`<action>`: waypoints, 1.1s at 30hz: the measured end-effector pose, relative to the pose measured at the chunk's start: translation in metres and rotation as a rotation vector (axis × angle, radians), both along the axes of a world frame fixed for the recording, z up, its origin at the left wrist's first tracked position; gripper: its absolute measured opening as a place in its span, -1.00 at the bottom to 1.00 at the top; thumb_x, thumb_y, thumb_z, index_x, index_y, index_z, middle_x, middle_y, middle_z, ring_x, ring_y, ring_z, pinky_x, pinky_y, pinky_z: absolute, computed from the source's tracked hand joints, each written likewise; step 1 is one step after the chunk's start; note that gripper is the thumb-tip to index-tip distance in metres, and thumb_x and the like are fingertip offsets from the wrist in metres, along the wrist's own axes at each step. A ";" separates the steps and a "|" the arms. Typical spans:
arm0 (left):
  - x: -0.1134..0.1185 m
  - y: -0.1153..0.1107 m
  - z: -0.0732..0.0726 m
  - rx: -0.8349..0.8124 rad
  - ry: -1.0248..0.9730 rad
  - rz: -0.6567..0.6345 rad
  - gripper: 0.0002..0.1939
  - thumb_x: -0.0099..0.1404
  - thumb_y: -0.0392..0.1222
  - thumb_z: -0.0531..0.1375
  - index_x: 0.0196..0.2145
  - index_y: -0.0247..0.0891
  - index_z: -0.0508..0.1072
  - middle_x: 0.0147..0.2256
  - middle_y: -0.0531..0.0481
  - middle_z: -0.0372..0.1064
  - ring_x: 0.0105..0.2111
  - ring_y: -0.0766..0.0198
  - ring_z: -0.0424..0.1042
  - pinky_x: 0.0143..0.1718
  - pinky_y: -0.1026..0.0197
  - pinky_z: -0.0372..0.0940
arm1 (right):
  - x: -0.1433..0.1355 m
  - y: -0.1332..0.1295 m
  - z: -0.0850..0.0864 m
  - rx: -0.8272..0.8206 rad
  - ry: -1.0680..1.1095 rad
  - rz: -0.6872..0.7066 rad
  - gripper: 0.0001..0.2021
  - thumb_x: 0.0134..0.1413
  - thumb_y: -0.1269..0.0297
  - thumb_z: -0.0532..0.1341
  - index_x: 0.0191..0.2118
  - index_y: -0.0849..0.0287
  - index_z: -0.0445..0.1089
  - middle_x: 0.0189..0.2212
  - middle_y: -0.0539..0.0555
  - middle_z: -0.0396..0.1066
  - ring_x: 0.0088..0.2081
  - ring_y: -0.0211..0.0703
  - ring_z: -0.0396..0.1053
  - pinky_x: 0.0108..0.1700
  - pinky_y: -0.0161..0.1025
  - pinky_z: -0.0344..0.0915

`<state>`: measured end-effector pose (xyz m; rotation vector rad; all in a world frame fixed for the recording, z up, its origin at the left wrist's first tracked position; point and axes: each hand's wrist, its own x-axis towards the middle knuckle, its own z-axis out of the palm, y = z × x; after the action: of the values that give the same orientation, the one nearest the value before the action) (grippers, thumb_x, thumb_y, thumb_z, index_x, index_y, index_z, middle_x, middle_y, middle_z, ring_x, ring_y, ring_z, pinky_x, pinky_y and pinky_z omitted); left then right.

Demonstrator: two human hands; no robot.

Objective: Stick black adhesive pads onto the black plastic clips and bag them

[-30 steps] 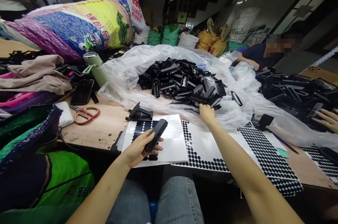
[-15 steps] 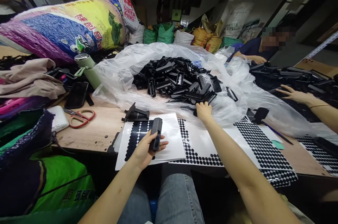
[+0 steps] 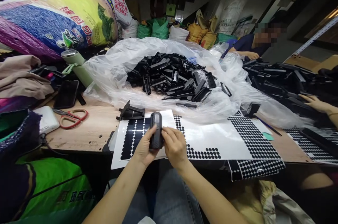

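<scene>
My left hand [image 3: 145, 148] is closed around a long black plastic part [image 3: 156, 130] with a carbon-fibre-like pattern, held upright above the sheets. A lighter grey patch shows near its upper end. My right hand [image 3: 175, 146] has curled fingers, their tips against the part's right edge; whether anything small is also between them is hidden. Under my hands lies a white sheet [image 3: 169, 115] over rows of black round stickers [image 3: 127, 139]. A black folding stand [image 3: 131, 112] sits just behind it. Further back, similar black parts [image 3: 175, 76] are heaped inside a clear plastic bag [image 3: 105, 65].
Sheets of black dots [image 3: 249, 136] extend right. At left are red-handled scissors [image 3: 73, 118], a phone [image 3: 66, 93], a white power bank [image 3: 47, 119] and a green bottle [image 3: 77, 65]. A co-worker's hand [image 3: 317, 104] touches another black pile [image 3: 277, 76]; another person sits behind.
My right hand has come back from the edge of the heap to the black part in my left hand. The part is now turned more upright. The co-worker's hand at right has shifted right.
</scene>
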<state>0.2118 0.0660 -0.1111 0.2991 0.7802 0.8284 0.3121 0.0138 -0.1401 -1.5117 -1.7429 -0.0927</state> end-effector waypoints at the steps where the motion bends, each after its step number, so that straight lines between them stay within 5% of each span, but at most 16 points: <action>1: -0.004 0.001 -0.001 0.033 0.041 0.009 -0.84 0.12 -0.31 0.19 -0.28 -0.29 0.36 -0.40 0.01 0.42 -0.46 0.34 0.43 -0.41 0.31 0.36 | 0.003 -0.002 0.000 -0.059 0.015 0.006 -0.72 0.12 0.43 -0.03 -0.11 0.09 0.33 -0.08 0.12 0.37 -0.02 -0.12 0.26 0.02 -0.06 0.17; 5: -0.023 0.007 -0.005 0.110 0.142 -0.112 -0.71 0.05 -0.36 0.24 -0.23 -0.29 0.32 -0.34 -0.03 0.41 -0.52 0.36 0.40 -0.50 0.30 0.34 | 0.050 0.013 0.000 -0.488 0.148 -0.324 -0.73 0.15 0.36 -0.06 -0.13 0.23 0.31 -0.11 0.22 0.33 -0.07 -0.12 0.26 -0.05 -0.17 0.18; 8: -0.033 0.012 -0.005 0.068 0.123 -0.285 -0.71 0.10 -0.28 0.21 -0.18 -0.35 0.32 -0.32 -0.12 0.40 -0.52 0.33 0.40 -0.54 0.30 0.31 | 0.085 0.030 -0.006 -0.687 0.166 -0.371 -0.84 0.05 0.36 0.05 -0.33 0.25 0.36 -0.29 0.20 0.38 -0.29 -0.11 0.34 -0.26 -0.22 0.21; 11: -0.041 0.017 -0.002 0.056 0.078 -0.438 -0.66 0.14 -0.26 0.17 -0.11 -0.40 0.29 -0.26 -0.22 0.40 -0.46 0.23 0.44 -0.52 0.26 0.33 | 0.099 0.037 -0.014 -0.775 0.177 -0.331 -0.90 -0.02 0.38 0.11 -0.49 0.22 0.32 -0.45 0.11 0.38 -0.41 -0.18 0.32 -0.38 -0.30 0.16; 18: -0.050 0.024 -0.008 0.071 0.055 -0.667 -0.58 0.21 -0.15 0.11 -0.02 -0.42 0.23 -0.27 -0.31 0.43 -0.51 0.22 0.45 -0.58 0.30 0.29 | 0.100 0.040 -0.014 -0.791 0.227 -0.337 -0.93 -0.05 0.34 0.12 -0.46 0.21 0.29 -0.37 0.12 0.36 -0.38 -0.18 0.29 -0.36 -0.29 0.13; 22: -0.054 0.027 -0.011 0.032 0.068 -0.755 -0.58 0.21 -0.12 0.10 -0.05 -0.47 0.27 -0.30 -0.33 0.44 -0.52 0.22 0.46 -0.56 0.29 0.31 | 0.084 0.028 0.008 -0.767 0.288 -0.279 -0.86 0.03 0.28 0.05 -0.45 0.18 0.27 -0.44 0.07 0.35 -0.41 -0.19 0.28 -0.38 -0.28 0.17; 28: -0.053 0.029 -0.011 -0.006 0.094 -0.816 -0.67 0.19 -0.13 0.11 -0.21 -0.49 0.37 -0.39 -0.31 0.45 -0.55 0.22 0.45 -0.59 0.32 0.30 | 0.016 -0.011 0.050 -0.563 0.517 0.103 -0.87 0.07 0.25 0.02 -0.43 0.12 0.24 -0.35 0.02 0.30 -0.33 -0.21 0.28 -0.32 -0.26 0.24; 33: -0.052 0.026 -0.014 -0.018 0.100 -0.823 -0.72 0.19 -0.13 0.10 -0.31 -0.46 0.39 -0.46 -0.25 0.43 -0.60 0.26 0.42 -0.63 0.34 0.28 | -0.010 -0.016 0.052 -0.585 0.589 0.094 -0.85 0.07 0.33 0.02 -0.50 0.13 0.19 -0.25 0.06 0.24 -0.34 -0.24 0.29 -0.40 -0.28 0.29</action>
<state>0.1601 0.0920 -0.1248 0.5956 0.6703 0.0314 0.3024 -0.0017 -0.0881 -1.6228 -1.4001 0.8918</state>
